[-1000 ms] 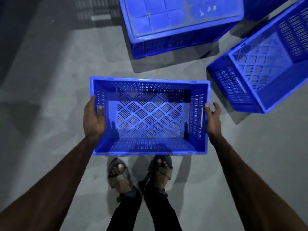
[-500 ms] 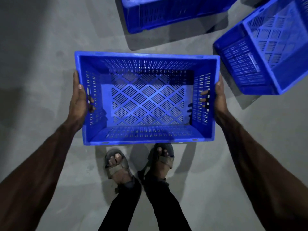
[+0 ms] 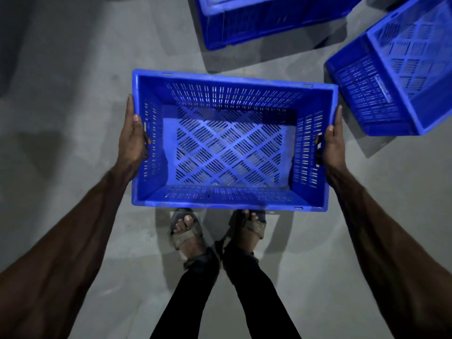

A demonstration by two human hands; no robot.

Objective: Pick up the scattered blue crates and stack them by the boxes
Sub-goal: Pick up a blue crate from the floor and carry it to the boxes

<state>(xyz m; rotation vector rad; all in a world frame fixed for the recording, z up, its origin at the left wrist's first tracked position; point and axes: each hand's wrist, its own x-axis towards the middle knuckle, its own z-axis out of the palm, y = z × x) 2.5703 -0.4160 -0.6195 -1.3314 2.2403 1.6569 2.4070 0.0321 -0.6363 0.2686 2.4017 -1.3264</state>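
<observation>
Head view: the pick-up step looks done and the carry is in hand. The blue crate (image 3: 230, 148) hangs level between the two hands, open side up and empty, clear of the grey floor (image 3: 73, 99) and above the person's sandalled feet (image 3: 187, 231).

The left hand (image 3: 132, 143) grips the crate's left end wall. Its thumb lies along the outside near the rim, and its fingertips curl in through the handle slot. The right hand (image 3: 331, 148) holds the opposite end wall the same way, with dark fingertips showing through the slot on the inner face. Both arms are stretched well forward.

Ahead of the hands sits an overturned crate (image 3: 256, 23). Ahead of the right hand and out to its side, a tilted crate (image 3: 396, 77) rests on one wall with its mouth turned outward. Both seem to await collection.

The next move likely calls for turning towards the boxes and carrying the load there with an even grip. The crate should then be lowered squarely so that it seats on the stack.

Neither the boxes nor any stack are in view, so their direction cannot be told. Both other crates are cut off by the frame edge. The light is dim, and most of each hand's fingers lie hidden behind the crate walls.
</observation>
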